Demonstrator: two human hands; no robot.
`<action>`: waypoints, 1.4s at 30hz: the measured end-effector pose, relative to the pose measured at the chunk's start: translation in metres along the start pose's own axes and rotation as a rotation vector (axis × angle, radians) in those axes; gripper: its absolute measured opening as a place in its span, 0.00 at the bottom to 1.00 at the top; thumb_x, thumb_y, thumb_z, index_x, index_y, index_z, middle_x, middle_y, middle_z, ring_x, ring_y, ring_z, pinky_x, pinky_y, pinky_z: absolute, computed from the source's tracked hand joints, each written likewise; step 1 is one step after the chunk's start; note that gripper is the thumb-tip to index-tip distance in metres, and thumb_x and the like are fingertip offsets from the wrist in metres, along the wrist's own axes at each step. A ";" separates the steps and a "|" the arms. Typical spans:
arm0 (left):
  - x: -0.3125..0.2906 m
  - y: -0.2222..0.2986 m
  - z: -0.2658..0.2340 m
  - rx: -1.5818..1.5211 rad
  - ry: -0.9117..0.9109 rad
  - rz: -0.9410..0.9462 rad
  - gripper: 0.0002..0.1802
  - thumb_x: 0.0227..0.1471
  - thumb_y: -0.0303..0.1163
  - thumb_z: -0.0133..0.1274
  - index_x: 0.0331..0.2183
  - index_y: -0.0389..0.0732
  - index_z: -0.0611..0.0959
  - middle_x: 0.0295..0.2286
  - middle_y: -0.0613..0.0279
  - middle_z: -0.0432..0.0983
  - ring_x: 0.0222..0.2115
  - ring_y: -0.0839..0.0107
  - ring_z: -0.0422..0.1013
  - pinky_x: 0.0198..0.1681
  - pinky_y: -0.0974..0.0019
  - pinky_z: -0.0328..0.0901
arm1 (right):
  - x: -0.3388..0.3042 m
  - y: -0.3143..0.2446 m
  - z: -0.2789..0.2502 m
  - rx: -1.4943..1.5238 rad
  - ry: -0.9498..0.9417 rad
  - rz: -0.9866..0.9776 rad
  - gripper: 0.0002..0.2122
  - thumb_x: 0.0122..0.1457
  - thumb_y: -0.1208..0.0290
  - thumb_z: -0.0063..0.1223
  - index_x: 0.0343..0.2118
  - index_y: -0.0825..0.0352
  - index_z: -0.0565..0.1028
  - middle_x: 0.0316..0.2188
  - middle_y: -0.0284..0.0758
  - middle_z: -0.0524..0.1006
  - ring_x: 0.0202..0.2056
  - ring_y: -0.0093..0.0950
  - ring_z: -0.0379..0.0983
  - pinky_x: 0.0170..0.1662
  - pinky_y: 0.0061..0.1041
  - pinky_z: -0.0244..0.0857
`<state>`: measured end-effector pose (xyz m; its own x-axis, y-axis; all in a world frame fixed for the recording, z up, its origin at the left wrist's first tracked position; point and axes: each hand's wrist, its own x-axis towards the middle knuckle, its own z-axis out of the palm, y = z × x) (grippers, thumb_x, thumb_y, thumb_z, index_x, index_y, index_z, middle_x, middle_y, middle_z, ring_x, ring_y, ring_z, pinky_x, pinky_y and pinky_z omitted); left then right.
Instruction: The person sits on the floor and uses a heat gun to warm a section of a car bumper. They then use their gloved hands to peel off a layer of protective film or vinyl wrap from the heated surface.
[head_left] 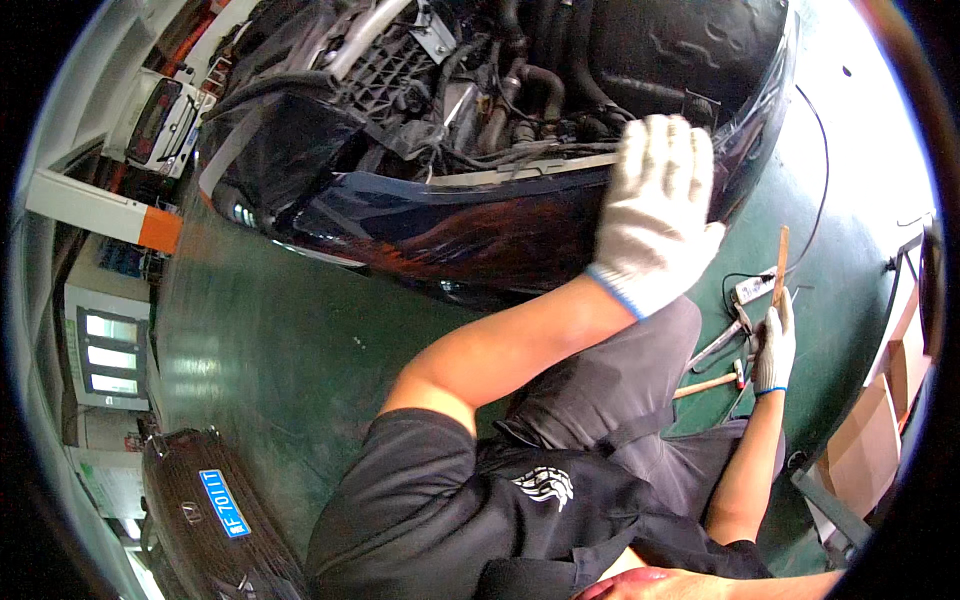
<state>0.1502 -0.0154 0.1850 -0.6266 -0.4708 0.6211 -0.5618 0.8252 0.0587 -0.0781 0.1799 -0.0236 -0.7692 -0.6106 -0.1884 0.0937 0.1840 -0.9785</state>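
Observation:
My left hand [655, 215], in a white knit glove with a blue cuff, reaches forward with its fingers stretched out. It lies flat over the dark front bumper [480, 220] of a car; its palm is hidden. Off to the right, low near the floor, my gloved right hand [775, 350] is closed around a narrow wooden stick [782, 255] that points upward. Beside that hand lie a hammer [738, 325] with a metal head and a mallet [712, 384] with a wooden handle and pale head.
The car's engine bay [510, 90] is exposed, with hoses and brackets. A white power strip [755, 287] with a black cable lies on the green floor [380, 350]. Cardboard [860, 450] stands at the right. Another dark car [215, 510] is at lower left, an orange-and-white post [105, 210] at left.

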 end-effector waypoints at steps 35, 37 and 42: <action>-0.096 -0.125 -0.126 0.587 0.046 -0.104 0.36 0.50 0.46 0.65 0.56 0.38 0.78 0.58 0.50 0.71 0.63 0.50 0.62 0.68 0.33 0.44 | -0.014 -0.023 -0.008 -0.092 -0.079 0.064 0.25 0.67 0.70 0.46 0.68 0.62 0.65 0.46 0.30 0.75 0.29 0.15 0.64 0.31 0.16 0.60; -0.101 -0.140 -0.138 0.671 0.079 -0.143 0.36 0.53 0.45 0.64 0.59 0.38 0.76 0.61 0.50 0.68 0.65 0.50 0.59 0.69 0.34 0.42 | -0.013 -0.015 -0.008 -0.061 -0.049 0.074 0.25 0.68 0.69 0.46 0.69 0.59 0.64 0.31 0.25 0.72 0.21 0.12 0.58 0.22 0.14 0.53; -0.101 -0.138 -0.130 0.724 0.106 -0.186 0.34 0.57 0.44 0.59 0.60 0.37 0.74 0.62 0.49 0.66 0.66 0.48 0.57 0.69 0.34 0.43 | -0.016 -0.023 -0.008 -0.052 -0.073 0.093 0.25 0.68 0.68 0.48 0.68 0.58 0.65 0.28 0.25 0.72 0.22 0.13 0.59 0.24 0.14 0.54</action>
<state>0.3612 -0.0414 0.2153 -0.4516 -0.5195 0.7254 -0.8910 0.3059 -0.3355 -0.0729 0.1913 0.0022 -0.7108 -0.6428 -0.2857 0.1282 0.2810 -0.9511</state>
